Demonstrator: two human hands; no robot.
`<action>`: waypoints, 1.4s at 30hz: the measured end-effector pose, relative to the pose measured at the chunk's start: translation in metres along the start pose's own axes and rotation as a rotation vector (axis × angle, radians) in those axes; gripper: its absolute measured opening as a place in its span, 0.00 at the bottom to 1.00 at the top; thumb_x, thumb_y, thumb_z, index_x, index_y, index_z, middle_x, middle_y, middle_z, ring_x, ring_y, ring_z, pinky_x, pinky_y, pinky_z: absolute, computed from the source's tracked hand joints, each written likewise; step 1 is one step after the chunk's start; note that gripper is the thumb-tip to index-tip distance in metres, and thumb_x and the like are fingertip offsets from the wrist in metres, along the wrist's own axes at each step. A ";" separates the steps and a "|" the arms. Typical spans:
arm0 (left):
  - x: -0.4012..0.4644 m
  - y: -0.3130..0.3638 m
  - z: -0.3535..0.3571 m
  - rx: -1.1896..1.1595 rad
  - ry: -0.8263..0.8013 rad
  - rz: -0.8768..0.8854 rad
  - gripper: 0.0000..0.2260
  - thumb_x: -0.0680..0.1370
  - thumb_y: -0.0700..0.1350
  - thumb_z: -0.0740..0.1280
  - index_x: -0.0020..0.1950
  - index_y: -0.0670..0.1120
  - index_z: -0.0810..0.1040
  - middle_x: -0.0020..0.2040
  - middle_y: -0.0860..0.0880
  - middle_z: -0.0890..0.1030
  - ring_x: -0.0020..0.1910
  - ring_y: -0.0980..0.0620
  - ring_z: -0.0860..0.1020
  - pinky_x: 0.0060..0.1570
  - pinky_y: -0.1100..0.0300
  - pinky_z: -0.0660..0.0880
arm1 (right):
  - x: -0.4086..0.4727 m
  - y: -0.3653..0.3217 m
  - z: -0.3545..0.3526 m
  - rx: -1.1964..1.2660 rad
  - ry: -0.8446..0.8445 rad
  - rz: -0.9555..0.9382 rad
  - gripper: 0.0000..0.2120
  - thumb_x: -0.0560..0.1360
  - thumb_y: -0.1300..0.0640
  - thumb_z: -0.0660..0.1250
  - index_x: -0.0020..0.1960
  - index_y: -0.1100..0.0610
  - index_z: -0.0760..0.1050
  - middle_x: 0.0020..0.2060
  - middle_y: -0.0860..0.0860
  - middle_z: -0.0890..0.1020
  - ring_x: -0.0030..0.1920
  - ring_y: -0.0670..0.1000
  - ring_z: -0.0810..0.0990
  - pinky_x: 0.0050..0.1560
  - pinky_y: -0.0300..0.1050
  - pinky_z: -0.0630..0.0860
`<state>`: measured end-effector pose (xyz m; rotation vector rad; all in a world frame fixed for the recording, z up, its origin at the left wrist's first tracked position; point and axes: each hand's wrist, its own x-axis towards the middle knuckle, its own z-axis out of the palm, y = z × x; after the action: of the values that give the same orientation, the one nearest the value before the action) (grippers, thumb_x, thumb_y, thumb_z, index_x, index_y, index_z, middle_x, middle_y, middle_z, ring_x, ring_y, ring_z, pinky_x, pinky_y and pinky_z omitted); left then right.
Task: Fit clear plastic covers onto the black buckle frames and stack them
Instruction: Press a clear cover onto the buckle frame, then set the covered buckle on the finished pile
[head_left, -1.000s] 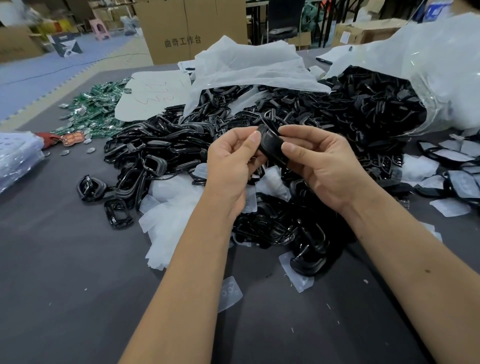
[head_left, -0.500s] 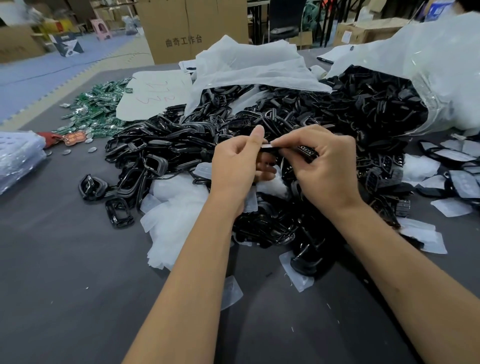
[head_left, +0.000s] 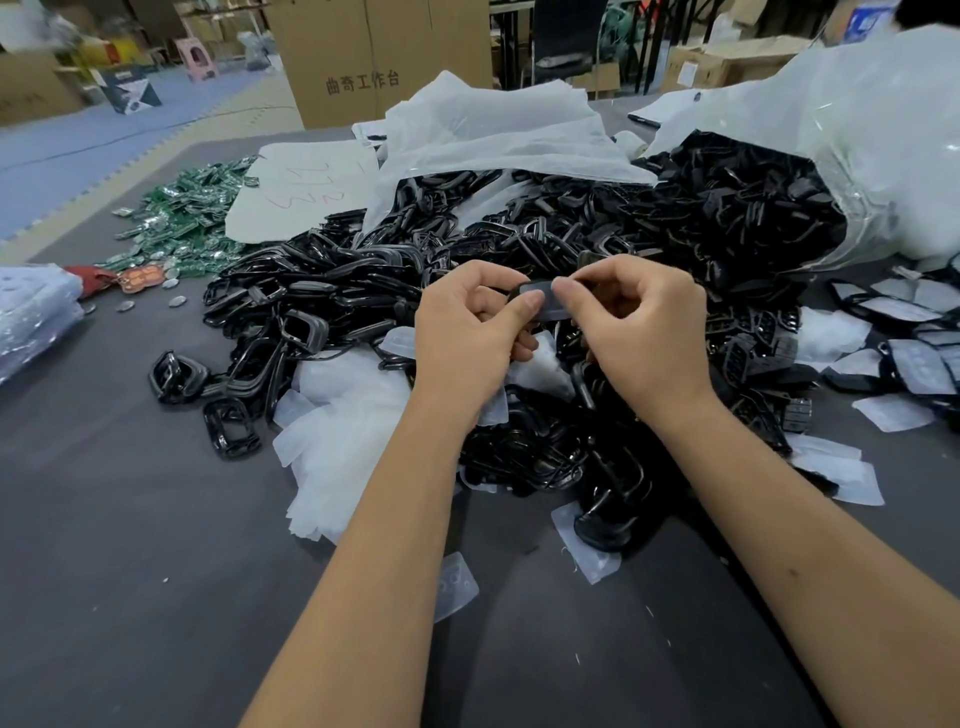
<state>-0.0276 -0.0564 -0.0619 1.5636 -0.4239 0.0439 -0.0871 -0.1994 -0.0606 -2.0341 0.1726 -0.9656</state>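
Both hands hold one black buckle frame with a clear cover (head_left: 546, 305) above the pile. My left hand (head_left: 470, 332) pinches its left end with thumb and curled fingers. My right hand (head_left: 639, 332) pinches its right end, thumb on the clear face. Underneath spreads a large heap of black buckle frames (head_left: 337, 291). Loose clear plastic covers (head_left: 348, 431) lie at the heap's near left. Covered buckles (head_left: 914, 358) lie in a group at the far right.
A big clear bag of black parts (head_left: 831, 171) lies at the back right, white sheets (head_left: 498, 130) behind the heap. Green circuit boards (head_left: 192, 218) lie back left, a plastic-wrapped bundle (head_left: 31, 317) at the left edge. Single clear covers (head_left: 457, 584) rest on the dark grey table (head_left: 130, 571).
The buckle has turned in my fingers so its clear face now shows toward me. Both hands have stayed close together above the heap, thumbs now pressing on the cover.
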 end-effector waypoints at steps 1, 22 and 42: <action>0.000 -0.001 0.000 0.015 0.002 0.006 0.04 0.77 0.35 0.74 0.49 0.39 0.81 0.27 0.50 0.80 0.24 0.52 0.79 0.27 0.61 0.75 | 0.001 0.001 0.000 0.018 -0.018 0.032 0.08 0.76 0.51 0.77 0.45 0.56 0.86 0.33 0.46 0.84 0.33 0.45 0.82 0.40 0.43 0.80; 0.006 -0.004 -0.005 0.047 0.025 -0.139 0.05 0.79 0.41 0.73 0.46 0.41 0.80 0.32 0.44 0.82 0.25 0.54 0.76 0.26 0.64 0.71 | 0.007 0.013 -0.012 0.097 -0.266 -0.093 0.20 0.67 0.55 0.85 0.57 0.56 0.85 0.37 0.51 0.84 0.36 0.50 0.82 0.40 0.43 0.82; -0.012 0.032 0.077 0.361 0.119 0.083 0.05 0.77 0.44 0.75 0.49 0.44 0.83 0.38 0.50 0.84 0.37 0.50 0.85 0.46 0.50 0.83 | 0.012 0.018 -0.091 -0.262 -0.147 0.044 0.18 0.65 0.42 0.84 0.48 0.50 0.85 0.34 0.46 0.80 0.33 0.43 0.74 0.37 0.36 0.71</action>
<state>-0.0657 -0.1278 -0.0386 1.8862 -0.4010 0.2898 -0.1374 -0.2742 -0.0373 -2.3213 0.2751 -0.7963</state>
